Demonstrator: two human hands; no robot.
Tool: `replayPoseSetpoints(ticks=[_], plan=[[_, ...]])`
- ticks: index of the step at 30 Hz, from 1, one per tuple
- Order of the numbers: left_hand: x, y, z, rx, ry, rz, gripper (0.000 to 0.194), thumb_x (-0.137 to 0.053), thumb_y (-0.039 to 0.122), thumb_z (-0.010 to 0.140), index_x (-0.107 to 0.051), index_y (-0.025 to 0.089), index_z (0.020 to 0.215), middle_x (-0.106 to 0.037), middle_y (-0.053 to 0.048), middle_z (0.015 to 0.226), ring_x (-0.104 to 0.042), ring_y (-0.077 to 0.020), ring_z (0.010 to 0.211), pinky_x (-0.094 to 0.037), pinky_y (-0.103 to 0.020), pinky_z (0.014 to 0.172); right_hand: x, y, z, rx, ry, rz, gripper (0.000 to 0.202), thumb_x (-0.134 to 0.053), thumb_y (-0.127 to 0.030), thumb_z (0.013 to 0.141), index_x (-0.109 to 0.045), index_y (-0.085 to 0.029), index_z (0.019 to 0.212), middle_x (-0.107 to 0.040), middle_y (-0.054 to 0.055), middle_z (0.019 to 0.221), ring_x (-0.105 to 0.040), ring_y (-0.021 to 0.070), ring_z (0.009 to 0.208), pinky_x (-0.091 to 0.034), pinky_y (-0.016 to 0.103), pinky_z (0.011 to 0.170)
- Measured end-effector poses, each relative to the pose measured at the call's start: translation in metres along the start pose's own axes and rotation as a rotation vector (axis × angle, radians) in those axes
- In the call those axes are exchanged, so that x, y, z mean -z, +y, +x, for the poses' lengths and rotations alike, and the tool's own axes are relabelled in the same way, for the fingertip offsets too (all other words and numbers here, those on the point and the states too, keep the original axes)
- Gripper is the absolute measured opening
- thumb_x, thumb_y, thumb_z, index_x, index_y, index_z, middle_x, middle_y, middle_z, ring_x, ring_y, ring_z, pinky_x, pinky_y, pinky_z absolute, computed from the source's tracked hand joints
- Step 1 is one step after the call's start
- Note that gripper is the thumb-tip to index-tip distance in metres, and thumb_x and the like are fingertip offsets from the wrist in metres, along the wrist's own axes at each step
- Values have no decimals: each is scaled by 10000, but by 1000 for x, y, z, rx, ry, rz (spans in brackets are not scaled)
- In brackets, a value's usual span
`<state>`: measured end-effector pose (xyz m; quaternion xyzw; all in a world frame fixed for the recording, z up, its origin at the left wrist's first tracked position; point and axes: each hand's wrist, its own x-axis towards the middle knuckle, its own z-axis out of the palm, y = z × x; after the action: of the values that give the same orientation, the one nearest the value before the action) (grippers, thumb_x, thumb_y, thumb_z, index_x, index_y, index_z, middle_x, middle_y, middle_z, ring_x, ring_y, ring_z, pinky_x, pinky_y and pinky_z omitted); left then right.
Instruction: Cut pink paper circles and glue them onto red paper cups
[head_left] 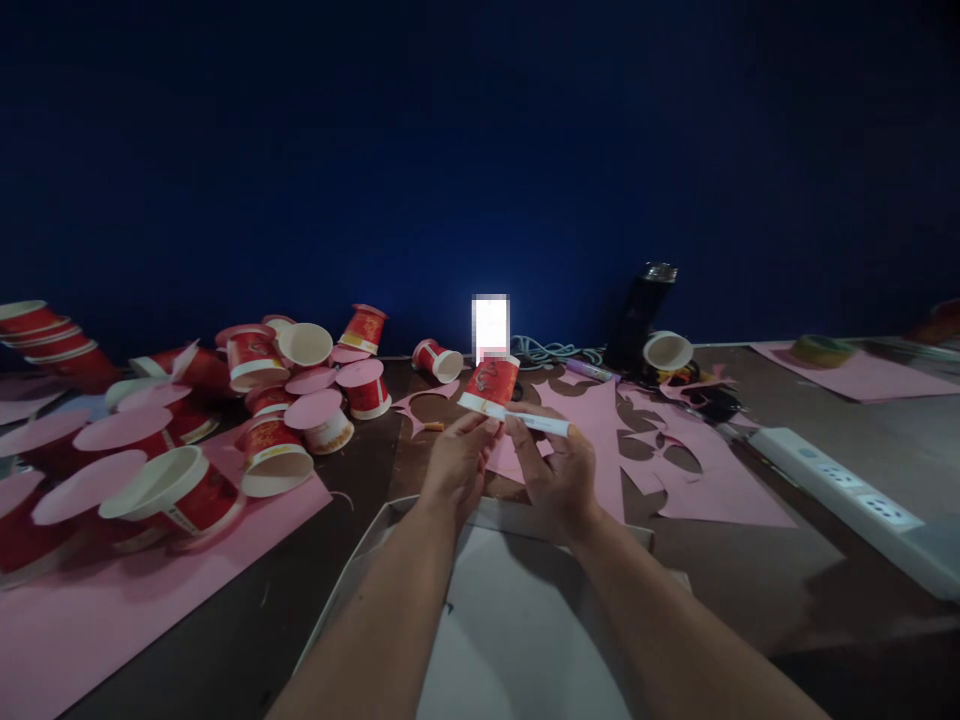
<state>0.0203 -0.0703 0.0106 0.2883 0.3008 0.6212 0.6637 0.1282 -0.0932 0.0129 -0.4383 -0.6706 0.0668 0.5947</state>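
At my left hand [457, 465], fingers are curled closed on the lower edge of a red cup [489, 382], which lies at about one o'clock from it, tilted. My right hand [562, 475] is pinched around a white pen [544, 424], thumb and fingers near its left end. The relation that matters, as I judge it: the pen's long axis runs roughly from nine to three o'clock, left end slightly higher, pointing at the cup's pale lower band. I can't tell whether they touch. The left hand is nearer the cup; the pen belongs to the right.

The cup looks like thin, smooth printed card, round and tapering. At six o'clock I have a shallow, pale, straight-walled box [517, 630]. At two, matte pink paper [600, 440] with curved cutouts lies flat on the dark bench [300, 585]. Further out, a jumble of red paper cups [274, 450] and flat pink discs [124, 428] spreads around nine to ten; a dark cylindrical bottle [637, 315] leans at one, and a long, blocky power strip [847, 500] lies at three.
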Motion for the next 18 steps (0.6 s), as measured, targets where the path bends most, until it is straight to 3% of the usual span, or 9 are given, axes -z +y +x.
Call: replayPoseSetpoints(ticks=[12, 18], plan=[[-1, 0, -1, -3, -11, 23, 169, -784, 179, 537, -660, 121, 635, -614, 3, 640, -544, -67, 632, -416, -189, 673, 0, 1, 2, 11, 13, -20, 204, -542, -302, 881, -679, -201, 992, -705, 67, 942, -657, 164, 797, -530, 283, 729], [-2, 1, -2, -5, -26, 22, 192, -798, 211, 516, -651, 124, 605, -616, 4, 652, -552, -75, 666, -428, -202, 718, -1, 3, 2, 4, 53, -49, 186, -554, -287, 875, -683, -208, 984, -707, 51, 889, -649, 152, 715, -531, 287, 711]])
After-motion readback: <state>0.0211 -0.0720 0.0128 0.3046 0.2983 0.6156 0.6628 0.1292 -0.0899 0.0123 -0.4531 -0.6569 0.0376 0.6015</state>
